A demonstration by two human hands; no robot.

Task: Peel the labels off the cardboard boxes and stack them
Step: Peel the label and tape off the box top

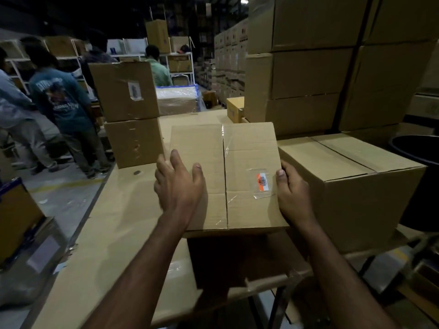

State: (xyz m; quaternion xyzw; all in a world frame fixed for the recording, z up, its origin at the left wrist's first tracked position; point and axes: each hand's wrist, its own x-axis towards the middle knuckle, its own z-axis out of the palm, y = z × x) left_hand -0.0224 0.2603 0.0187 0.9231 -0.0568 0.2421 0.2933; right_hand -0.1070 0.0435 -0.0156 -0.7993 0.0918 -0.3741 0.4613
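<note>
Box (237, 176) sits mid-frame on our tabletop (118, 222). Our left hand (177, 184) rests on top, fingers loose; our right hand (293, 188) holds its side. Orange label (262, 182) is still on, so next we should pick at its corner.

The box (237, 176) stands on the table (114, 222) between the left hand (177, 184) and the right hand (293, 189). A label (261, 180) lies on its top, just left of the right hand. Right of that hand stands another box (356, 184). Two stacked boxes (129, 112) stand behind the left hand.
</note>
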